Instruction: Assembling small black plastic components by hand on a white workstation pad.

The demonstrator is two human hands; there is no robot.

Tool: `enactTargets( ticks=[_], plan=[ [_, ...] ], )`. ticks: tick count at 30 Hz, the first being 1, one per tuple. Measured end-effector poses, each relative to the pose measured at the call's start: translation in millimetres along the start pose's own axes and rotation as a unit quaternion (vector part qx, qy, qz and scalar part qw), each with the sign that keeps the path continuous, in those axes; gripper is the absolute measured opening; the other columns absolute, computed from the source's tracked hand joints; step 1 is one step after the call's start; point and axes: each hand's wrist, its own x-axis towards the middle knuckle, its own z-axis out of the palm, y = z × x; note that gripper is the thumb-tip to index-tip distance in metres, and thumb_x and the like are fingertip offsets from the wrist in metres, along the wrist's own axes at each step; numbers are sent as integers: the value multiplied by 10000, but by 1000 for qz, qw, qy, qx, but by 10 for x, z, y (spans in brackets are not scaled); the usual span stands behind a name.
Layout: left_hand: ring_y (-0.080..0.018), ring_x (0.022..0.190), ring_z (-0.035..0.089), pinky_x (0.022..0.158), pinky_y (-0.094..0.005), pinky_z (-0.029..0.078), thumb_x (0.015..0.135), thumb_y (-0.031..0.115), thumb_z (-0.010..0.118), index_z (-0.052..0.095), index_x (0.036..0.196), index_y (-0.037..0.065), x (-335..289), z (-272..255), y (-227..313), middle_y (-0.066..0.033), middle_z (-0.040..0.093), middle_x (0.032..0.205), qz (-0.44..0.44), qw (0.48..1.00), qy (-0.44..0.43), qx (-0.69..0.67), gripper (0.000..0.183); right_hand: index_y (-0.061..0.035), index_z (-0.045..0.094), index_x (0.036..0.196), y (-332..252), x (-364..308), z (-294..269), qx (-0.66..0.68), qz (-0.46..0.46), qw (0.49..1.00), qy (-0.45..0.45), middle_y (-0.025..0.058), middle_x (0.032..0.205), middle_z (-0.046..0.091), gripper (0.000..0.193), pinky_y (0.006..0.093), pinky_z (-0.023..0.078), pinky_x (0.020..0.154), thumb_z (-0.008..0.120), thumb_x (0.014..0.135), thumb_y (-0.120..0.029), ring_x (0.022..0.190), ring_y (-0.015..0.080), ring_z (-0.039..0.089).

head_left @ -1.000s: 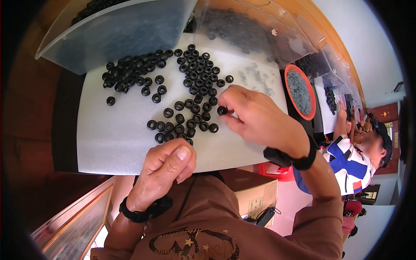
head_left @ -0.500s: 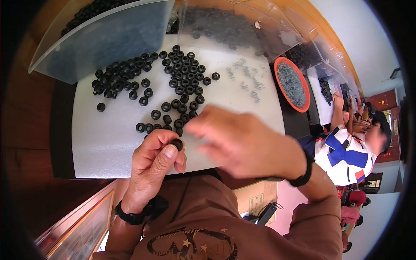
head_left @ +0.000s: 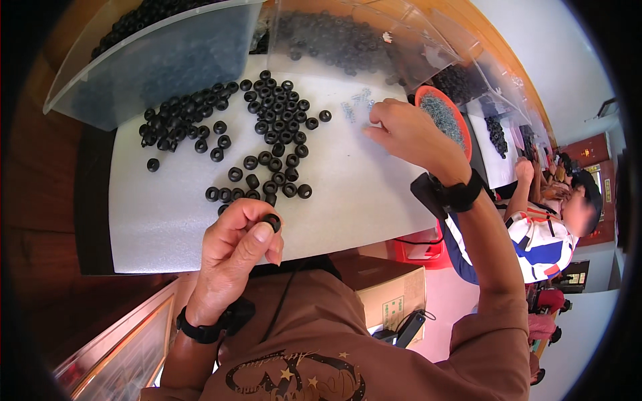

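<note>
My left hand is closed above the near edge of the white mat, pinching a black ring-shaped part between thumb and fingers. The hole of that part faces up. Just beyond it, many matching black parts lie loose in clusters on the mat. My right hand is stretched out to the far right, fingers curled down beside small silvery pieces that look like springs. Whatever is between its fingertips is hidden.
An orange bowl heaped with small silvery pieces stands right of the mat. Translucent bins of black parts line the back. A person in a patterned shirt sits to the right. A cardboard box is below the table.
My right hand has swung away from beside the left hand, out to the right and far side, over the silvery pieces. My left hand still holds the black part in nearly the same place.
</note>
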Motion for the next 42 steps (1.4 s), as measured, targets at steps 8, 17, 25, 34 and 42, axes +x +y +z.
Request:
enactTargets(
  ticks=[8,17,25,34,42],
  plan=[
    [-91,723,564,686,-242,471,1062,239,560,562,1117,5,-15,-8,4,-34,597,814,12,1000,3,-5,241,26,615,872,-49,108,50,12,7,999,-30,192,861,638,178,454,491,723,653,848,-147,819,385,620],
    [-79,753,565,704,-239,489,1050,211,589,564,1179,0,-20,-34,-48,-22,597,856,24,999,-9,-31,248,4,615,938,-368,34,-152,58,-21,998,28,133,846,615,121,371,485,639,665,847,-59,707,275,619],
    [-73,779,570,727,-239,505,1047,192,594,563,1236,8,-27,-54,-67,-12,601,899,24,999,-16,-34,265,-31,629,1023,-1245,-88,-343,384,-154,909,-48,35,776,535,199,277,407,552,690,842,23,634,117,518],
    [-71,763,558,726,-231,495,1057,223,576,567,1215,-5,-6,-61,-34,-8,593,880,3,999,-23,-32,277,-23,662,1059,-1466,-145,-257,301,-224,927,13,95,821,571,231,341,454,518,699,836,27,595,254,573],
    [-116,710,576,659,-265,515,1044,238,586,578,1154,-6,-13,-19,20,-46,615,849,-19,999,-14,30,268,-10,626,960,-1384,-27,-245,406,-164,896,-67,84,762,590,82,336,442,582,652,886,14,641,236,576]
  ],
)
